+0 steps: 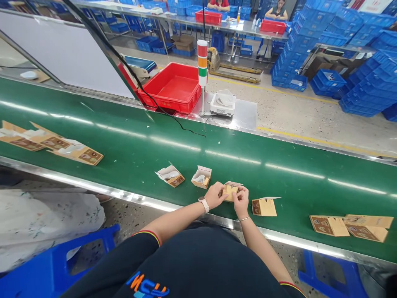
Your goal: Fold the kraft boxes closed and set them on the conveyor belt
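Observation:
Both my hands grip a small cardboard box [230, 193] over the green conveyor belt. My left hand [216, 195], with a watch at the wrist, holds its left side, and my right hand [241, 202] holds its right side, thumbs on the tan front. The box's back flap stands raised behind my fingers. Left of my hands sits an open carton [202, 178] with a white item and a yellowish piece inside. Farther left is another open carton [171, 175] with something whitish in it. To the right stands a tan and brown carton [264, 207] with its lid flap up.
More cartons lie on the green belt [186, 157], at the far left [74, 151] and far right [366, 227]. Beyond it stand a red tray [173, 89], a signal light [202, 62] and a white scale [222, 109]. Blue stools flank me; people sit at a far bench.

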Tool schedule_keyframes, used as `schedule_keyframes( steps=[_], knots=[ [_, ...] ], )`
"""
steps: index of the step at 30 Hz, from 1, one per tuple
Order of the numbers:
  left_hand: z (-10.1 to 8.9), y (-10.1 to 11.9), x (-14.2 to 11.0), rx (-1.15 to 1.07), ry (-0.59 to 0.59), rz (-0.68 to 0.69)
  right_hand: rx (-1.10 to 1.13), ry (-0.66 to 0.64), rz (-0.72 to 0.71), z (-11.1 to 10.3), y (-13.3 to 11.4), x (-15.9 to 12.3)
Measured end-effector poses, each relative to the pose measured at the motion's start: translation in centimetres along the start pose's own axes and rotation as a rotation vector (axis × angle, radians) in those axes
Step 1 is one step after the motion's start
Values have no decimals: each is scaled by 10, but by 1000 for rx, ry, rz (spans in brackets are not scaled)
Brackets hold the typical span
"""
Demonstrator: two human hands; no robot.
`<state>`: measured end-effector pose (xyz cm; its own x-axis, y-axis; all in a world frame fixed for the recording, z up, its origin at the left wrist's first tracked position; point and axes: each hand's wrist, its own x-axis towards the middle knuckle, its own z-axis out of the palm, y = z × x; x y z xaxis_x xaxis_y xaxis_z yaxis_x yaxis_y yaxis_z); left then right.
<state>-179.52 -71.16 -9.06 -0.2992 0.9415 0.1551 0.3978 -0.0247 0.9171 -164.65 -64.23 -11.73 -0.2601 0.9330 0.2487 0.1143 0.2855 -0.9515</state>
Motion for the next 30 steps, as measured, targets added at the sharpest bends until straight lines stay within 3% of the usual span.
schedule_keyframes(
  steps=[2, 5, 8, 16, 20, 23, 25, 27, 28, 30],
  knots=[
    [11, 2, 3, -243, 68, -237, 52, 47, 112, -1, 4, -1],
    [23, 2, 16, -422, -7, -441, 142, 43, 269, 2, 8, -1],
    [31, 0, 25, -493, -106, -527, 211, 19, 368, 5, 9, -1],
    [44, -5, 32, -500, -90, -576, 221, -16, 444, -3, 6, 10],
    [36, 1, 7, -422, -37, -530, 149, 83, 385, -20, -3, 8],
    [16, -6, -31, -295, 16, -382, -38, 253, 81, -26, -18, -15],
    [-1, -17, -49, -110, 185, -159, -146, 135, -162, -19, -29, -33],
    [-17, -31, -52, 72, 389, 43, -170, -142, -244, -3, -36, -43],
    [-23, -37, -47, 133, 438, 113, -180, -255, -236, 7, -38, -43],
    [-33, -46, -31, 215, 383, 237, -251, -346, -227, 24, -39, -35]
  ],
)
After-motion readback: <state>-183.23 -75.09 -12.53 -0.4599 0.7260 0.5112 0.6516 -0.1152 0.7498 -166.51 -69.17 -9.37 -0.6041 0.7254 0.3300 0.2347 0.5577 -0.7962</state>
